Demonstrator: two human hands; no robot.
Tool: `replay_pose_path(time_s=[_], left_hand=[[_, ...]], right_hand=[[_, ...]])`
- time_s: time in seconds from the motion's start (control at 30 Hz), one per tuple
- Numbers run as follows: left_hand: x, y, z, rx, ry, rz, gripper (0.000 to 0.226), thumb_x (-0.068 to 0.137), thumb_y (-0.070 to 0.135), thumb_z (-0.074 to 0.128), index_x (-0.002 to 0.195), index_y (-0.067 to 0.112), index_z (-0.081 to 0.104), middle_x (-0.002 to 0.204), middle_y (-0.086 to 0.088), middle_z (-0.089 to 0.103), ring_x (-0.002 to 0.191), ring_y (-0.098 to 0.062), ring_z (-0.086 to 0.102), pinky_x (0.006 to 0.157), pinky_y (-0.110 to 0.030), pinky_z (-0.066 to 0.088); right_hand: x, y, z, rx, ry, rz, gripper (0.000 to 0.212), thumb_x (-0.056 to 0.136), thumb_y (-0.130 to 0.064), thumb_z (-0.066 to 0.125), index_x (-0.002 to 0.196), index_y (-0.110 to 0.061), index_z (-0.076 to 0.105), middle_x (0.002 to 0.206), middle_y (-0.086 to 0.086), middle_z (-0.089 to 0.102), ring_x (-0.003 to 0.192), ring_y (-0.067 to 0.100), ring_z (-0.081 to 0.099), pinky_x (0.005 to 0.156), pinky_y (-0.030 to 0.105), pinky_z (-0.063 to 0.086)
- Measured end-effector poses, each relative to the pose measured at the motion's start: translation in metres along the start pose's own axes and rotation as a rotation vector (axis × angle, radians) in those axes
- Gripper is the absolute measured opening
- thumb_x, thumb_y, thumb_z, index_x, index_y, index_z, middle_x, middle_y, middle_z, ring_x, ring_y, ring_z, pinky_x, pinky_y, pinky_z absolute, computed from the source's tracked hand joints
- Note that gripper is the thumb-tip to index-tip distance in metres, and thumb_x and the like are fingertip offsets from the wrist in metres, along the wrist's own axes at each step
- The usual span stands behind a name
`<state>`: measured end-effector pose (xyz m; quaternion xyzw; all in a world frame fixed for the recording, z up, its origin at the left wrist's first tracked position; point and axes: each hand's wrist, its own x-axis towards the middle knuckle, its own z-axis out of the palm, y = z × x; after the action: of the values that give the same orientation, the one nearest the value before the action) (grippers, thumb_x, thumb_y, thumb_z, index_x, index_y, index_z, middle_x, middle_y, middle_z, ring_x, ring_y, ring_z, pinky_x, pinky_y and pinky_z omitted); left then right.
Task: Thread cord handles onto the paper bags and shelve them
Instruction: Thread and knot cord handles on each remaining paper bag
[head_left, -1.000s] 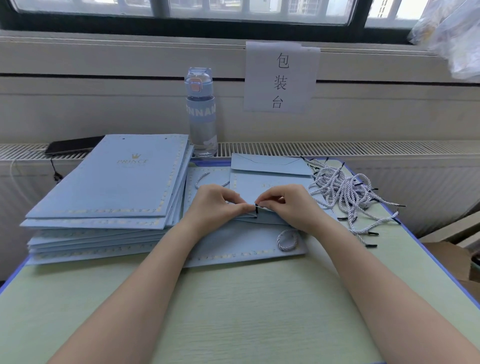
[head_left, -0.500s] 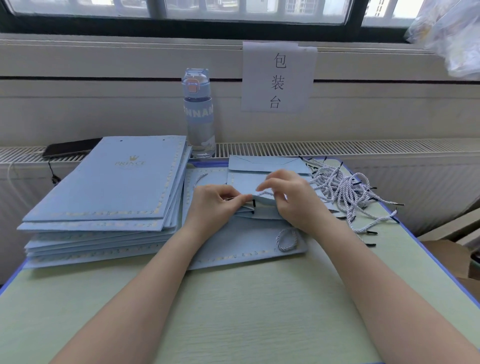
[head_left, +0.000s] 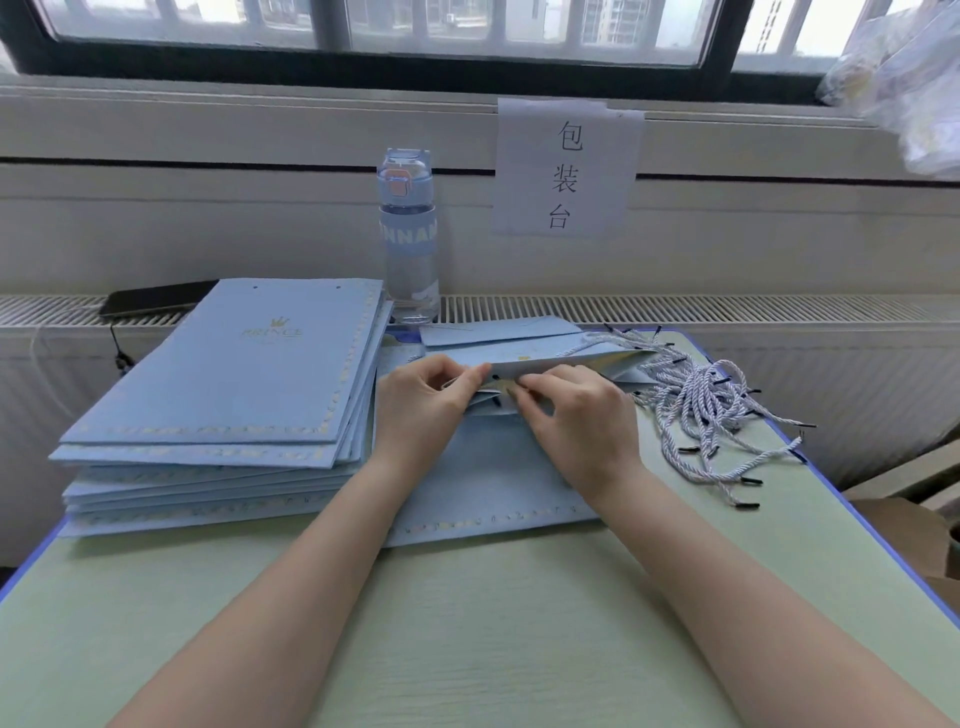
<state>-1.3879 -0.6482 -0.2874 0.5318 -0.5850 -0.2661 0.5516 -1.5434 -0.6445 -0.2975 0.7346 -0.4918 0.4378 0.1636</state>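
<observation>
A flat light-blue paper bag (head_left: 483, 483) lies on the table in front of me, its top panel lifted so the white inside edge (head_left: 566, 361) shows. My left hand (head_left: 423, 402) pinches that raised edge next to a punched hole. My right hand (head_left: 576, 415) has its fingertips tucked under the flap at the bag's mouth, where a black cord tip shows; whether it pinches the cord is hidden. A pile of white-and-blue twisted cords (head_left: 696, 400) with black tips lies just right of the bag. A stack of flat blue bags (head_left: 223, 384) sits to the left.
A clear water bottle (head_left: 408, 239) stands behind the bags against the wall. A dark phone (head_left: 156, 299) rests on the radiator grille at the back left. A paper sign (head_left: 566, 166) is taped to the wall. The pale green table (head_left: 467, 623) stretches toward me, blue-edged at the right.
The bag's top panel has been lifted and opened, showing its white inner edge. My right hand has moved from above the flap to under it; my left hand has shifted slightly up.
</observation>
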Motion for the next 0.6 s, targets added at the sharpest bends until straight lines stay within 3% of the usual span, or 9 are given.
replay_pose_path(time_s=[0.07, 0.1, 0.2, 0.27, 0.47, 0.6], left_hand=[[0.0002, 0.0006, 0.0011, -0.074, -0.042, -0.002, 0.033, 0.084, 0.019, 0.071, 0.059, 0.003, 0.057, 0.083, 0.01, 0.07, 0.069, 0.003, 0.064, 0.065, -0.012, 0.045], [0.0004, 0.0, 0.0017, -0.086, -0.069, 0.009, 0.034, 0.085, 0.018, 0.069, 0.059, 0.004, 0.053, 0.084, 0.007, 0.07, 0.069, 0.002, 0.064, 0.064, -0.013, 0.046], [0.0015, -0.0037, 0.0024, 0.005, -0.132, 0.072, 0.037, 0.089, 0.022, 0.065, 0.058, 0.012, 0.047, 0.055, 0.006, 0.048, 0.051, -0.006, 0.04, 0.053, -0.021, 0.032], [0.0022, -0.0053, 0.0022, 0.011, -0.15, 0.093, 0.037, 0.089, 0.024, 0.065, 0.059, 0.014, 0.047, 0.052, 0.006, 0.042, 0.051, -0.006, 0.034, 0.053, -0.022, 0.029], [0.0039, -0.0053, 0.0019, -0.164, -0.18, 0.006, 0.029, 0.086, 0.016, 0.07, 0.064, 0.01, 0.052, 0.056, 0.007, 0.056, 0.053, -0.006, 0.046, 0.054, -0.017, 0.037], [0.0044, -0.005, 0.003, -0.254, -0.183, -0.039, 0.026, 0.084, 0.011, 0.07, 0.064, 0.011, 0.054, 0.054, 0.012, 0.061, 0.054, 0.0, 0.054, 0.056, -0.013, 0.042]], right_hand=[[-0.0018, -0.004, 0.0014, -0.016, -0.005, 0.013, 0.023, 0.081, -0.035, 0.06, 0.072, -0.018, 0.073, 0.064, -0.003, 0.067, 0.057, 0.022, 0.062, 0.051, 0.028, 0.05], [-0.0027, -0.005, 0.0019, -0.016, -0.005, 0.012, 0.027, 0.081, -0.037, 0.056, 0.072, -0.019, 0.073, 0.064, -0.003, 0.067, 0.057, 0.022, 0.062, 0.051, 0.028, 0.05], [-0.0039, -0.0046, 0.0021, -0.009, -0.004, 0.01, 0.021, 0.079, -0.035, 0.06, 0.075, -0.018, 0.073, 0.064, -0.003, 0.067, 0.058, 0.022, 0.063, 0.051, 0.03, 0.051], [-0.0043, -0.0031, 0.0023, -0.002, 0.001, 0.013, 0.014, 0.074, -0.03, 0.068, 0.08, -0.017, 0.073, 0.065, -0.002, 0.067, 0.058, 0.022, 0.064, 0.052, 0.03, 0.052], [-0.0033, -0.0001, 0.0013, 0.104, -0.02, 0.07, 0.012, 0.076, -0.023, 0.067, 0.087, -0.018, 0.07, 0.069, -0.003, 0.068, 0.061, 0.023, 0.064, 0.058, 0.035, 0.054], [-0.004, 0.0007, 0.0041, 0.094, -0.002, 0.037, 0.014, 0.073, -0.022, 0.07, 0.085, -0.016, 0.074, 0.074, -0.001, 0.071, 0.064, 0.022, 0.066, 0.057, 0.03, 0.054]])
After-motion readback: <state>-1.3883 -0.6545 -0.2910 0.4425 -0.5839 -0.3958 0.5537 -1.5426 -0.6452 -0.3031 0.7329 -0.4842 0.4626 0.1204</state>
